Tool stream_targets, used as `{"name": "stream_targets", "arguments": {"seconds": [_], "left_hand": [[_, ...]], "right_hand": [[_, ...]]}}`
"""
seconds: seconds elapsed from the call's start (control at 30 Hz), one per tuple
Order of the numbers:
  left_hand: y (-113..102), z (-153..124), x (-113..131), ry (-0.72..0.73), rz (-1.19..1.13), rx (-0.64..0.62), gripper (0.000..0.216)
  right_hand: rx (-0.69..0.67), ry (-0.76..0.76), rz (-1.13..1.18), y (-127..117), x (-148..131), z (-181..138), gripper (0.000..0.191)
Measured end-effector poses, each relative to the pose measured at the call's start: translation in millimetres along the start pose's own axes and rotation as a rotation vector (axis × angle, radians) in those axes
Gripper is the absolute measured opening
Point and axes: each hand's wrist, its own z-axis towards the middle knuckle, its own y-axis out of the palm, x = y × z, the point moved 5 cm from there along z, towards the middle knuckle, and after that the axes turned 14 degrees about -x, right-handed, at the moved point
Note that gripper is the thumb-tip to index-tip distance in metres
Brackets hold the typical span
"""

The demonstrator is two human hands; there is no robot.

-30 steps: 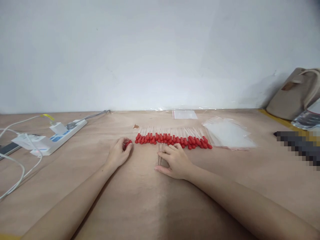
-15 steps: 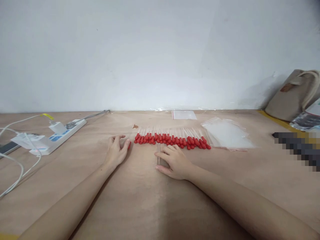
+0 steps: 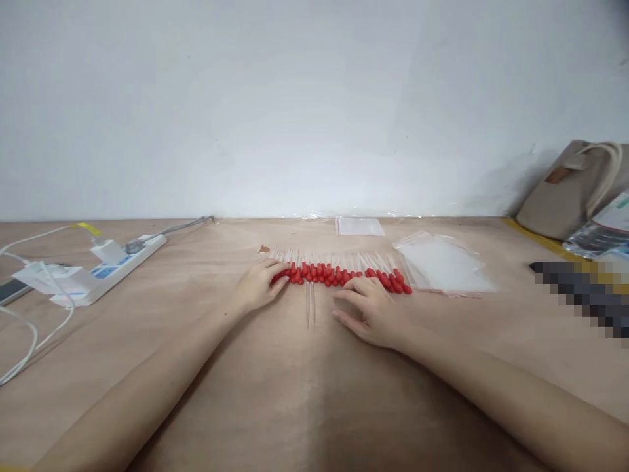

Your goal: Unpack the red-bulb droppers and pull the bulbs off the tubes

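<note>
A long row of glass droppers with red rubber bulbs point(image 3: 324, 272) lies on the table, their thin clear tubes pointing toward the wall. My left hand point(image 3: 260, 283) is at the row's left end, with thumb and fingers closed around red bulbs there; it partly hides them. My right hand point(image 3: 368, 308) rests just in front of the row's right half, thumb and fingers apart and nothing between them. Its fingertips overlap some bulbs, and contact is hard to judge. Between the hands lie two bare clear glass tubes point(image 3: 310, 305), side by side, narrow ends toward me.
Right of the row is a stack of clear zip bags point(image 3: 442, 262); another bag point(image 3: 360, 227) lies near the wall. At left stands a white power strip point(image 3: 132, 265) with chargers and loose cables. A beige bag point(image 3: 560, 190) and a plastic bottle point(image 3: 602, 229) are at far right.
My left hand has moved right, from beside the row onto its left end. My right hand has shifted right, off the two glass tubes, which now lie uncovered.
</note>
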Motion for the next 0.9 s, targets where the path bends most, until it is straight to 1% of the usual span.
{"name": "stream_targets", "arguments": {"seconds": [0.1,0.2,0.23,0.3,0.37,0.4,0.43,0.47,0.53,0.6,0.67,0.7,0.8,0.9], "left_hand": [[5,-1,-5,-0.052,-0.103,0.052,0.026],[10,-3,-16,-0.200,-0.347,0.144,0.026],[12,-5,-21,-0.260,-0.458,0.192,0.027],[12,-9,-27,-0.350,-0.674,0.328,0.029],[6,-16,-27,-0.376,-0.824,0.477,0.030],[3,-19,-24,-0.370,-0.873,0.525,0.031],[0,-22,-19,-0.350,-0.915,0.538,0.031],[-1,-24,-14,-0.318,-0.951,0.519,0.031],[-1,-28,0,-0.236,-1.005,0.421,0.029],[3,-31,13,-0.141,-1.006,0.314,0.025],[8,-35,23,-0.052,-0.955,0.256,0.021],[11,-37,27,-0.009,-0.922,0.240,0.019],[13,-41,36,0.080,-0.826,0.217,0.016],[9,-43,47,0.127,-0.715,0.177,0.022]], "right_hand": [[0.075,0.047,0.042,2,11,-10,0.019],[0.103,0.076,0.065,7,18,-12,0.016],[0.110,0.076,0.064,9,19,-12,0.016],[0.142,0.071,0.055,9,20,-11,0.016],[0.188,0.054,0.038,7,17,-12,0.017],[0.218,0.043,0.025,5,15,-12,0.018],[0.257,0.034,0.005,3,13,-13,0.021],[0.300,0.028,-0.024,-1,11,-13,0.025],[0.375,0.030,-0.101,-8,7,-13,0.035],[0.377,0.022,-0.176,-13,3,-9,0.044],[0.307,-0.006,-0.206,-13,-1,-3,0.046],[0.259,-0.021,-0.203,-12,-2,0,0.043],[0.116,-0.066,-0.157,-2,-8,5,0.026],[0.026,-0.088,-0.084,8,-12,4,0.021]]}}
